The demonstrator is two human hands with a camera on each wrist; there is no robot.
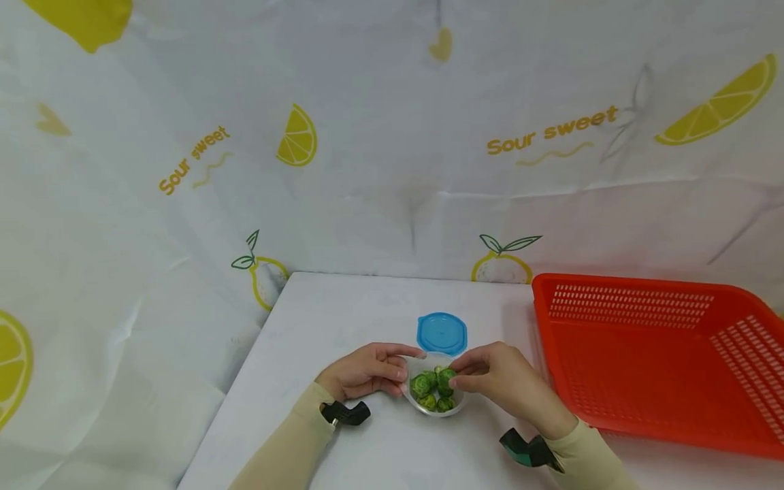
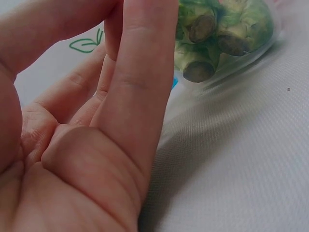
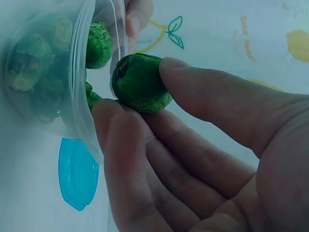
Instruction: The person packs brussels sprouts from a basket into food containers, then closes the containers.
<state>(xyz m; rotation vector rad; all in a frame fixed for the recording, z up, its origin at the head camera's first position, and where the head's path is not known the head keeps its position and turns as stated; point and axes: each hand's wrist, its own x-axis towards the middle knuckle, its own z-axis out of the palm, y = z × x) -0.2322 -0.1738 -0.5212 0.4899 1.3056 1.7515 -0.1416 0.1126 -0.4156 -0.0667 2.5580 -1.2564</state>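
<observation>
A small clear plastic container stands on the white table with several green Brussels sprouts inside. My left hand grips the container's left side, thumb and fingers about its rim. Over the container's right edge, my right hand pinches one Brussels sprout between thumb and fingertips. The right wrist view has this sprout at the container's opening, with others visible through the cloudy wall. Cut stem ends of the sprouts show through the wall in the left wrist view. A blue lid lies flat just behind the container.
A large red plastic basket with slotted walls takes up the table's right side, near my right forearm. Behind the table hangs a white sheet printed with lemons. The white tabletop extends left of the container.
</observation>
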